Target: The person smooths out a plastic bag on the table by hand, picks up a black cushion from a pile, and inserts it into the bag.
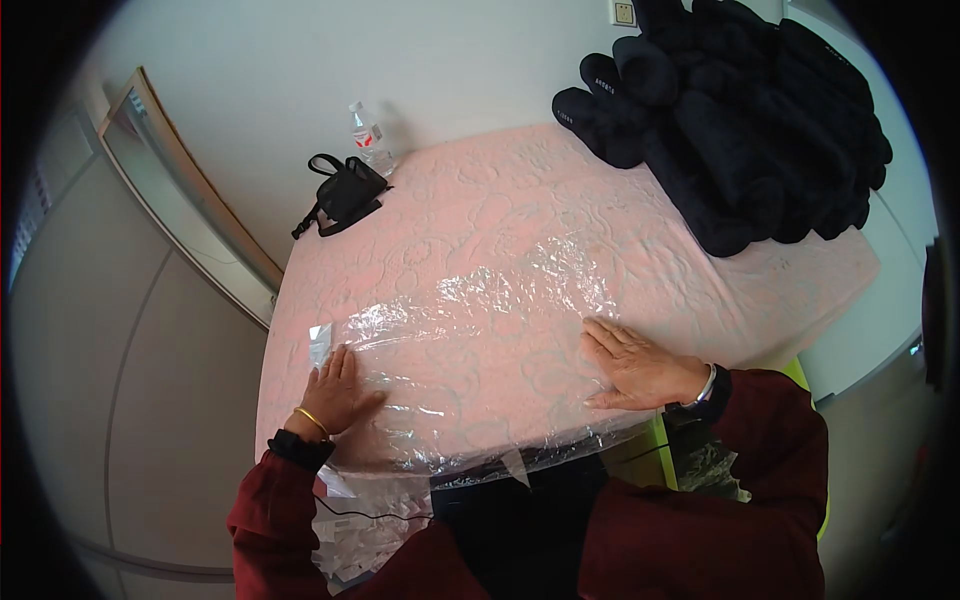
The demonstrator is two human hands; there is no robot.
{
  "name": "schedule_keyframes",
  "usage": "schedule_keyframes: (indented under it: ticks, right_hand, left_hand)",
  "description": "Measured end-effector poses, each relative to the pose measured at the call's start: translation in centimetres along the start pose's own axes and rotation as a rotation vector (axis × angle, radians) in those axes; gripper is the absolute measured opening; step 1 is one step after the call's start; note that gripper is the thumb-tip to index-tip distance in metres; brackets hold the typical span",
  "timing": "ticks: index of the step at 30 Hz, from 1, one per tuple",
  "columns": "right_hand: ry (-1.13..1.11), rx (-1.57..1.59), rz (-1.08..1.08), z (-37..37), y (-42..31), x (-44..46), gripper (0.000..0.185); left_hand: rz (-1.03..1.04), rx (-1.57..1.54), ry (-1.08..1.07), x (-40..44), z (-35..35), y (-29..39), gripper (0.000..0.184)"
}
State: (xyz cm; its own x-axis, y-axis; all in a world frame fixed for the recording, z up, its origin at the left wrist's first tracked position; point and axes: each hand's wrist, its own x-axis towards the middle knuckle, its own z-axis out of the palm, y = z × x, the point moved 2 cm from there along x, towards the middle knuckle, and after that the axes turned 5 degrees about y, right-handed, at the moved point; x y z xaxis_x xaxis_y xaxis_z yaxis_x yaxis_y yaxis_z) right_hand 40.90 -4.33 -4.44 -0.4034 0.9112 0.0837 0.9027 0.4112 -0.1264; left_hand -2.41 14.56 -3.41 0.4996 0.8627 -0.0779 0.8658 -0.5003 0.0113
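Note:
A sheet of clear, shiny plastic [480,290] lies spread over the pink patterned cloth [450,190] on the table, its near side hanging past the front edge. My left hand [342,392] rests flat at the plastic's left side, fingers stretched out, close to a small white tag or strip [320,343]. On the right part of the plastic, my right hand [640,368] lies flat with its fingers apart. Neither hand grips anything. A small pale piece [516,467] shows at the plastic's near edge.
A heap of black, fuzzy padded items [740,130] sits at the back right. A small black bag [347,192] and a clear plastic bottle [368,140] stand at the back left. A framed mirror [190,190] leans at left. Crumpled plastic scraps [370,535] lie below the front edge.

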Motion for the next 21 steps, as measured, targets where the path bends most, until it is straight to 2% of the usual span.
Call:
schedule_keyframes:
  ticks: [4, 7, 9, 11, 14, 18, 21]
  right_hand:
    - [-0.083, 0.030, 0.072, -2.5, 0.6, 1.5, 0.087]
    - [-0.133, 0.017, 0.128, -4.2, -0.5, 3.9, 0.084]
    - [-0.028, -0.035, 0.030, -4.1, -1.5, 5.6, 0.085]
    - [0.029, -0.063, -0.020, -3.7, -2.4, 7.5, 0.086]
    - [-0.119, -0.082, -0.005, -2.4, -2.3, 10.3, 0.094]
    - [-0.164, -0.077, -0.002, 0.0, -0.3, 12.2, 0.098]
    - [-0.177, -0.030, 0.011, 0.5, 0.7, 12.5, 0.099]
  left_hand:
    - [-0.035, 0.077, -0.147, 1.4, -2.4, 0.2, 0.105]
    - [0.136, 0.215, 0.005, 2.2, -4.4, 3.6, 0.102]
    - [0.250, 0.161, 0.092, 3.0, -5.3, 7.6, 0.102]
    - [0.373, 0.114, 0.114, 4.4, -4.8, 11.1, 0.107]
    - [0.477, 0.103, 0.072, 6.4, -3.6, 15.7, 0.112]
    - [0.523, 0.005, -0.048, 8.3, -0.9, 17.3, 0.116]
    - [0.521, -0.002, -0.039, 9.0, 0.5, 16.5, 0.116]
